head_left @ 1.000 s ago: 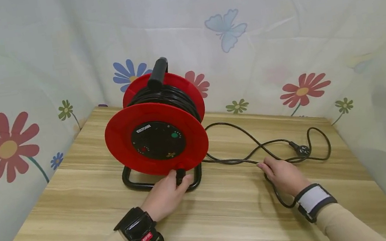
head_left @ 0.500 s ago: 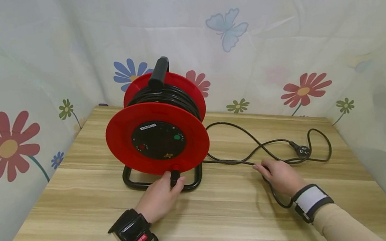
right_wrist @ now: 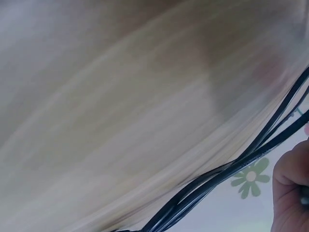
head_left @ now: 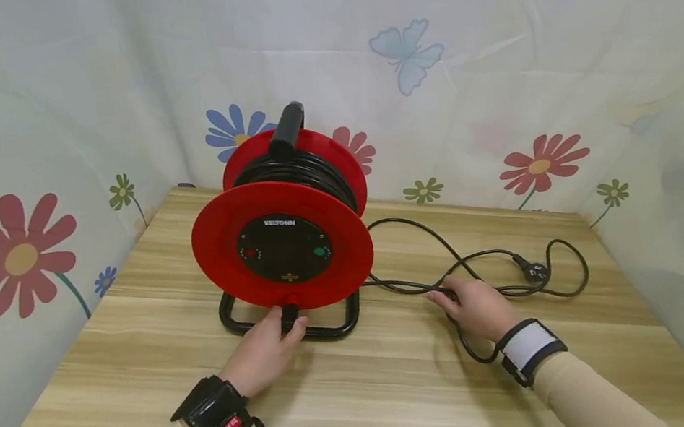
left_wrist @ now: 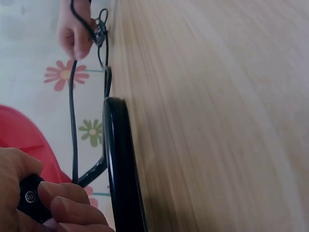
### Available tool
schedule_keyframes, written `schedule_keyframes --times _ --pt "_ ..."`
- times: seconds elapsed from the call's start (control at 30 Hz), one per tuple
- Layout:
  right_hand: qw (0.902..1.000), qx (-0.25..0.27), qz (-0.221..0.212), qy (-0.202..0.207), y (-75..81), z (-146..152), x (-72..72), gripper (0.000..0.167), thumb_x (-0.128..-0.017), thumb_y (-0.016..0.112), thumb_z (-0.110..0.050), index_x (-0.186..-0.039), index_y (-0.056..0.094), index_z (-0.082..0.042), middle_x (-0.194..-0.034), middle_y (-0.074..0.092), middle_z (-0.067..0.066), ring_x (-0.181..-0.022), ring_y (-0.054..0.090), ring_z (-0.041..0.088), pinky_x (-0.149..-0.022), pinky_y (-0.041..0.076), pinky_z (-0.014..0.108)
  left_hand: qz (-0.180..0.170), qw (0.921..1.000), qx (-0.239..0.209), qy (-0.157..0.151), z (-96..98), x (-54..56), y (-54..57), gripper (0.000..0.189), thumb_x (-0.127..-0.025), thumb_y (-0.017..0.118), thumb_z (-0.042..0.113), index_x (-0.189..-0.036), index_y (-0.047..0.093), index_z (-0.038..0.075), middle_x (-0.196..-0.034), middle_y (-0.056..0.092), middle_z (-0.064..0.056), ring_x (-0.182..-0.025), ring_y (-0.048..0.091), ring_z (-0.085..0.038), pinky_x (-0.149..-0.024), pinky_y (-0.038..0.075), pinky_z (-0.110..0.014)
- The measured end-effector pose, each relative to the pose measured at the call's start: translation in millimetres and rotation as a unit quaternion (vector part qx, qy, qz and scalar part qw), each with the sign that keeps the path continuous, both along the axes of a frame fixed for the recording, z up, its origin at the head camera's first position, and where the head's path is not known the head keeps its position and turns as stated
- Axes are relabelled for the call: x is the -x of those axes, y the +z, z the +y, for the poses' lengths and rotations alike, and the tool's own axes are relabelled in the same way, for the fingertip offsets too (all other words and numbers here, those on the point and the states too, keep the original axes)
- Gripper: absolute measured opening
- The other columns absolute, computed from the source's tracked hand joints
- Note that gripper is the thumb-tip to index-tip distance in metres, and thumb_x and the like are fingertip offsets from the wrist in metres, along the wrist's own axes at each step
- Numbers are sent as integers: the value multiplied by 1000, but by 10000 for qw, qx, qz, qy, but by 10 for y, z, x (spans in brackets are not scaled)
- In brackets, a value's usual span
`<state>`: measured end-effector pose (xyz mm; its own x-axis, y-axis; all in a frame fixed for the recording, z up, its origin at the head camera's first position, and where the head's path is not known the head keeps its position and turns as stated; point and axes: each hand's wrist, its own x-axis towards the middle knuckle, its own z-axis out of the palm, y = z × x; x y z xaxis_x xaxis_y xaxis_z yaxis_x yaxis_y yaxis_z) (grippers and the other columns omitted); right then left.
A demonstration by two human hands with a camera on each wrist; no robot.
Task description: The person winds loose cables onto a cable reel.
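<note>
A red cable reel [head_left: 345,238] with black cable [head_left: 316,170] wound on its drum stands on a black tube frame [head_left: 329,333]. My left hand [head_left: 262,356] grips the black crank knob [head_left: 289,317] at the bottom of the front disc. The left wrist view shows the knob's screwed end [left_wrist: 30,196] between curled fingers. Right of the reel, my right hand [head_left: 479,309] pinches the loose cable [head_left: 404,285] running from the drum, and a loop of it hangs below the wrist. Only part of that hand [right_wrist: 292,188] shows in the right wrist view.
A black plug [head_left: 532,270] lies on the wooden table [head_left: 394,396] to the right, amid loose cable loops [head_left: 580,275]. The reel's carrying handle [head_left: 287,130] rises on top. A flower-patterned curtain [head_left: 462,43] surrounds the table's back and sides.
The front disc has turned clockwise, its printed label now level, as my left hand carried the knob leftward along the bottom. My right hand has moved left toward the reel, holding the cable.
</note>
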<state>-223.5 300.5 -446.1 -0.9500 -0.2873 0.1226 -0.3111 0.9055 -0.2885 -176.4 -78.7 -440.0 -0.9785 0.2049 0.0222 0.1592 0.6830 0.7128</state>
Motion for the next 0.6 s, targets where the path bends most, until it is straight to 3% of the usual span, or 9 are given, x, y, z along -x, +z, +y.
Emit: schedule_keyframes --times 0.23,0.4,0.6 --pt "9994 -81 -6 329 -5 -82 35 33 -84 75 -35 -77 48 -17 -65 46 -6 -56 43 9 -51 36 28 -26 9998 -177 102 -92 -5 62 24 -98 54 31 -92 51 8 -77 48 -7 -72 50 -22 -68 42 -35" --pt "9996 -88 9 272 2 -47 10 26 -83 74 -21 -82 50 -13 -70 48 -5 -58 44 10 -53 37 29 -89 9996 -268 83 -124 -3 62 23 -98 54 29 -96 52 7 -82 49 -9 -74 50 -22 -70 42 -35" --pt "9993 -250 -55 -270 43 113 -94 25 -81 72 -10 -83 47 -10 -66 45 -2 -55 42 13 -49 33 30 -10 9996 -289 58 -178 7 47 22 -99 53 29 -100 51 6 -87 51 -10 -78 52 -22 -72 43 -37"
